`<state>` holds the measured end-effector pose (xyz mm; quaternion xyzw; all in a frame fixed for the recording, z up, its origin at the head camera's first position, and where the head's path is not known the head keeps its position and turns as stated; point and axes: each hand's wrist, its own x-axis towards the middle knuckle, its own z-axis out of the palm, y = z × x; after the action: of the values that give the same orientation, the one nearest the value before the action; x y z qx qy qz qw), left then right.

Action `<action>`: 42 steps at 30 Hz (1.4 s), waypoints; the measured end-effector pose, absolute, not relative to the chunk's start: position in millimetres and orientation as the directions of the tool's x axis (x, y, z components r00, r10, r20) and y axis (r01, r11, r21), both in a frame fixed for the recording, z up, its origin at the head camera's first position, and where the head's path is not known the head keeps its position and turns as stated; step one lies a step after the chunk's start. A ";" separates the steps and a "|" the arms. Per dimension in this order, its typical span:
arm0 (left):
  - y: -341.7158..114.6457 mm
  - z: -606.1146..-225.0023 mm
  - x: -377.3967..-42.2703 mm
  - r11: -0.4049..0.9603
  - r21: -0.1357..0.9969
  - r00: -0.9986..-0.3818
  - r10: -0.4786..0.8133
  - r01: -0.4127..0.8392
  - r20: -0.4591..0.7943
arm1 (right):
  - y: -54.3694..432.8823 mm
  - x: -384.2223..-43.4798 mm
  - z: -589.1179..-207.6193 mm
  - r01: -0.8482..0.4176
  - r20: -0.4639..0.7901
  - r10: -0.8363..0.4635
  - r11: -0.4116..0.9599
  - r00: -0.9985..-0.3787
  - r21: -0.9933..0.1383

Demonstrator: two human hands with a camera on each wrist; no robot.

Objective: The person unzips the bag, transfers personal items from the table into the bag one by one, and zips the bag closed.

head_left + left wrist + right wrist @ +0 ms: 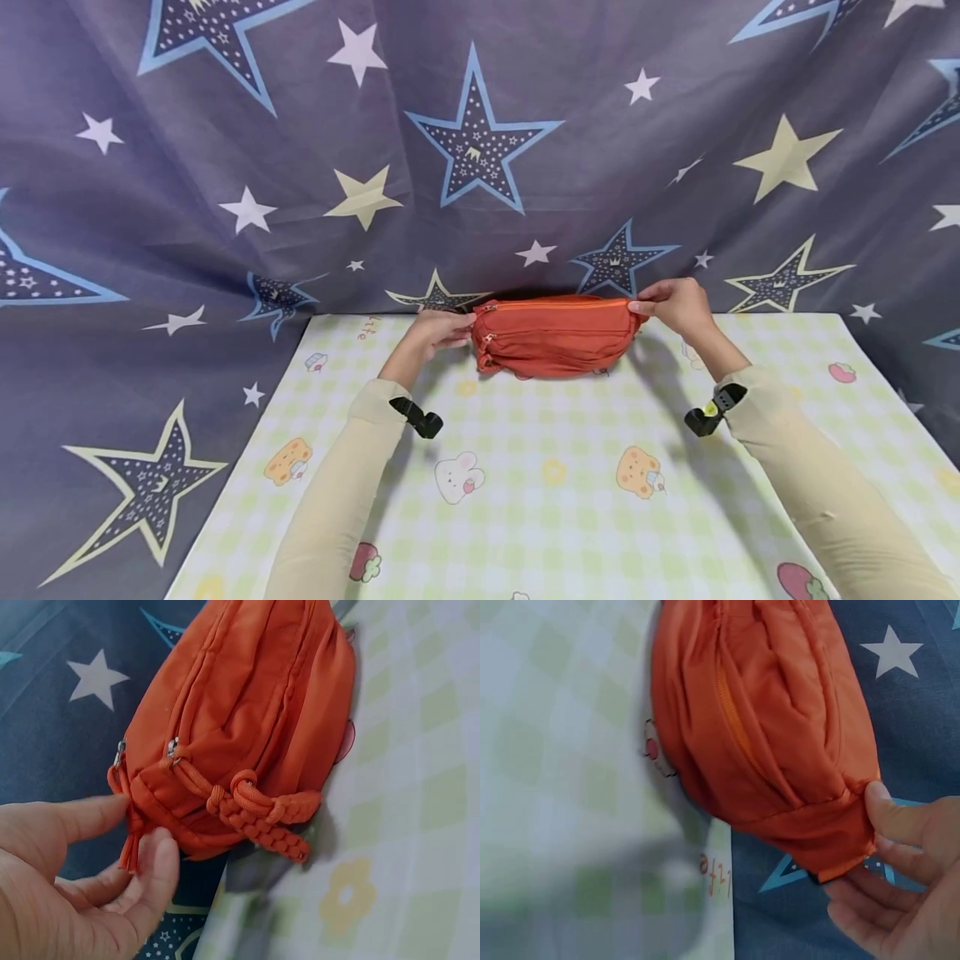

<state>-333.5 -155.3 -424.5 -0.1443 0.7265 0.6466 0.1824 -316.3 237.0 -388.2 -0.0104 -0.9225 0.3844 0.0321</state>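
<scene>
An orange-red waist bag (pixel 555 337) lies along the back of the table, its zippers running lengthwise. My right hand (pixel 678 308) pinches its right end; in the right wrist view, the thumb (pixel 892 817) presses the corner and the other fingers lie beneath. At the left end is my left hand (pixel 441 329). In the left wrist view, its thumb tip touches the upper zipper's pull cord (pixel 133 832), and the parted fingers (pixel 157 862) reach to the bag's lower corner. A second metal zipper slider (pixel 172 747) carries a thick braided pull (pixel 262 825), which hangs over the front.
A pale green checked cloth (pixel 525 517) with cartoon prints covers the table. Right behind the bag, a dark star-patterned curtain (pixel 420 150) hangs to the table's back edge and along both sides. Each wrist wears a black camera mount (pixel 417 417).
</scene>
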 end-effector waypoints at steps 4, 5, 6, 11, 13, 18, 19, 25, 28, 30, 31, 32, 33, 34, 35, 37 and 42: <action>-153.2 -425.5 -327.0 0.163 0.857 -0.866 0.033 -0.489 -0.500 | 241.1 -307.9 -391.2 0.111 0.001 0.151 0.729 -0.988 -0.675; -152.2 -425.6 -325.5 0.170 0.850 -0.858 0.040 -0.499 -0.511 | 242.2 -306.2 -392.2 0.148 -0.031 0.172 0.723 -0.985 -0.675; -151.3 -425.3 -324.1 0.171 0.844 -0.852 0.044 -0.508 -0.522 | 243.1 -304.8 -393.4 0.170 -0.062 0.176 0.703 -0.982 -0.691; -148.4 -424.1 -319.4 0.166 0.831 -0.838 0.039 -0.531 -0.544 | 246.3 -300.9 -399.0 0.176 -0.156 0.084 0.566 -0.984 -0.805; -148.8 -424.1 -318.7 0.159 0.830 -0.837 0.032 -0.534 -0.545 | 246.6 -300.1 -400.8 0.177 -0.169 0.063 0.510 -0.984 -0.842; -150.7 -425.8 -317.4 0.144 0.819 -0.824 0.033 -0.556 -0.565 | 244.8 -300.2 -403.9 0.242 -0.239 0.051 0.332 -0.970 -0.912; -150.7 -426.4 -317.1 0.137 0.818 -0.822 0.035 -0.559 -0.568 | 244.3 -300.6 -404.2 0.259 -0.257 0.044 0.292 -0.965 -0.921; -148.0 -428.8 -313.6 0.089 0.830 -0.832 0.017 -0.550 -0.554 | 240.8 -305.3 -405.4 0.353 -0.360 -0.027 0.147 -0.932 -0.924; -145.7 -431.4 -313.9 0.083 0.867 -0.870 -0.001 -0.492 -0.494 | 240.8 -307.5 -407.0 0.379 -0.388 -0.047 0.138 -0.920 -0.915; -143.1 -434.9 -316.6 0.080 0.890 -0.893 -0.001 -0.449 -0.450 | 242.5 -308.1 -408.4 0.386 -0.396 -0.062 0.130 -0.916 -0.913; -141.9 -437.2 -318.3 0.080 0.901 -0.904 0.008 -0.425 -0.427 | 243.1 -308.1 -409.1 0.386 -0.396 -0.071 0.124 -0.916 -0.914; -141.0 -439.7 -319.9 0.076 0.912 -0.914 0.021 -0.402 -0.404 | 243.8 -308.1 -410.0 0.383 -0.392 -0.079 0.109 -0.917 -0.917; -139.8 -441.7 -321.6 0.077 0.919 -0.921 0.031 -0.386 -0.389 | 244.6 -308.4 -411.1 0.377 -0.384 -0.091 0.091 -0.919 -0.922; -138.6 -443.8 -323.0 0.071 0.925 -0.926 0.032 -0.374 -0.377 | 245.2 -308.4 -412.3 0.369 -0.374 -0.100 0.068 -0.922 -0.927; -137.3 -445.7 -324.3 0.060 0.930 -0.930 0.028 -0.363 -0.366 | 245.5 -308.5 -413.4 0.358 -0.361 -0.109 0.041 -0.926 -0.933; -134.8 -448.3 -325.5 0.040 0.939 -0.940 0.011 -0.341 -0.341 | 245.6 -309.5 -415.9 0.334 -0.331 -0.115 -0.006 -0.937 -0.943; -129.4 -449.9 -326.4 -0.025 0.946 -0.945 -0.039 -0.323 -0.324 | 243.7 -312.8 -419.8 0.289 -0.282 -0.103 -0.054 -0.954 -0.956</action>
<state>-326.4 -129.4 -449.9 -0.1310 0.6909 0.7038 0.1008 -312.8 243.7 -419.8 -0.0688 -0.6743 0.7226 -0.1355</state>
